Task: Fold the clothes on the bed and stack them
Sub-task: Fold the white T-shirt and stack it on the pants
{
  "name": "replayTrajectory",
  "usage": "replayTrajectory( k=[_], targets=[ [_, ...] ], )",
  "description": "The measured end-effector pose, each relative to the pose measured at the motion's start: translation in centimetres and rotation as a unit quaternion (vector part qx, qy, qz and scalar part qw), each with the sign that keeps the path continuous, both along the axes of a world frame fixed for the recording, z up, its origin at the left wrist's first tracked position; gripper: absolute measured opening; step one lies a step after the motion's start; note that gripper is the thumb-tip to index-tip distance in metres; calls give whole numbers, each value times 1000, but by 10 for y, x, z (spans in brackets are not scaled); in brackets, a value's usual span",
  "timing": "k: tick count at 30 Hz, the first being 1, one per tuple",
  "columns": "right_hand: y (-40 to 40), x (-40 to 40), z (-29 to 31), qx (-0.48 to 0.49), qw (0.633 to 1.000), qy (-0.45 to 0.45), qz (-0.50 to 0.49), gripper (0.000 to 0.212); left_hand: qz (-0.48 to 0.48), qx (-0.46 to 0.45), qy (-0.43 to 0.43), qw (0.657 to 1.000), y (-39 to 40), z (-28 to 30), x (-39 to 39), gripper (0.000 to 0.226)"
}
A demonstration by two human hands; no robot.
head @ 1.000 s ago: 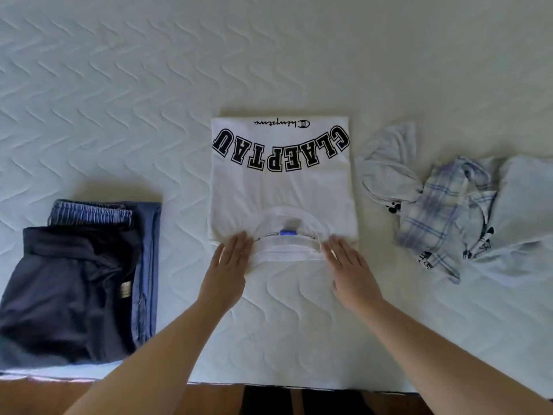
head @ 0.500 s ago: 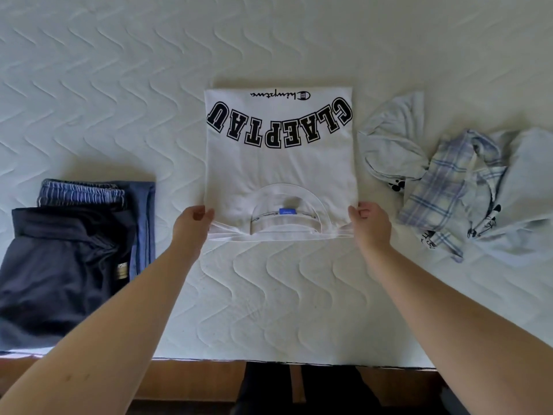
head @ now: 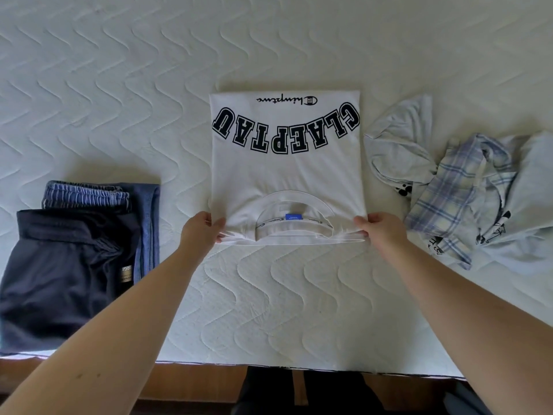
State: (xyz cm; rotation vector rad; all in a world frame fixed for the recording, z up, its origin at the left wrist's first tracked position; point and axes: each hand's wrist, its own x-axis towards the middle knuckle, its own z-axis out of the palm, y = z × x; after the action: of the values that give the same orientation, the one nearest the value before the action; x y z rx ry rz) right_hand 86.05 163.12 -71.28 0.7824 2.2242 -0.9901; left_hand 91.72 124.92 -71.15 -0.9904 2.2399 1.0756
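Between our left hand [head: 201, 228] and right hand [head: 379, 230], both pinching its near corners, lies the white T-shirt [head: 287, 175], fingertips tucked underneath.

A home bedroom. Under and beyond both hands spreads a white quilted mattress [head: 125, 85] with a wavy stitched pattern, bare of sheets. Household laundry lies on it: a folded pile of dark navy and blue clothes [head: 74, 253] to the outside of the left hand [head: 200, 231], and a crumpled heap of pale blue and plaid garments [head: 466, 187] beyond the right hand [head: 379, 232]. Nearer than the hands, a brown wooden floor [head: 191, 381] shows past the mattress edge.
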Motion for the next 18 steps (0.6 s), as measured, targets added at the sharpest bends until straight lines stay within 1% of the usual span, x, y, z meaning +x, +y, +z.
replayTrajectory(
  k=[1,2,4,5,7,10,12,13,14,16,17,18],
  targets=[
    [-2,0,-1,39,998,27,28,24,-9,-41,8,999,1,0,-1,34],
    [-5,1,-1,53,997,53,32,28,0,-63,14,998,1,1,-1,41],
    [-12,0,2,30,995,92,3,43,19,-84,22,996,0,-1,-4,53],
    [-15,-2,3,15,995,98,-5,49,16,-86,23,996,-1,-3,-5,55],
    [-20,-7,4,-3,997,73,-2,52,1,-54,31,998,-2,-2,-7,51],
    [-21,-15,2,-25,1000,-10,8,53,-47,-17,26,998,-3,2,-8,36],
    [-20,-20,0,-58,997,-40,-21,55,-62,-3,35,997,-3,3,-8,28],
    [-20,-22,1,-77,995,-51,-40,56,-47,25,38,998,-2,2,-8,28],
    [-20,-24,2,-98,992,-62,-56,55,-10,78,37,996,-1,2,-9,29],
    [-23,-25,4,-142,983,-81,-87,45,89,205,23,974,4,4,-8,36],
    [-25,-25,5,-160,979,-83,-95,38,120,244,22,962,7,4,-7,37],
    [-26,-23,7,-169,977,-80,-99,34,136,261,26,955,9,4,-5,33]
  ],
)
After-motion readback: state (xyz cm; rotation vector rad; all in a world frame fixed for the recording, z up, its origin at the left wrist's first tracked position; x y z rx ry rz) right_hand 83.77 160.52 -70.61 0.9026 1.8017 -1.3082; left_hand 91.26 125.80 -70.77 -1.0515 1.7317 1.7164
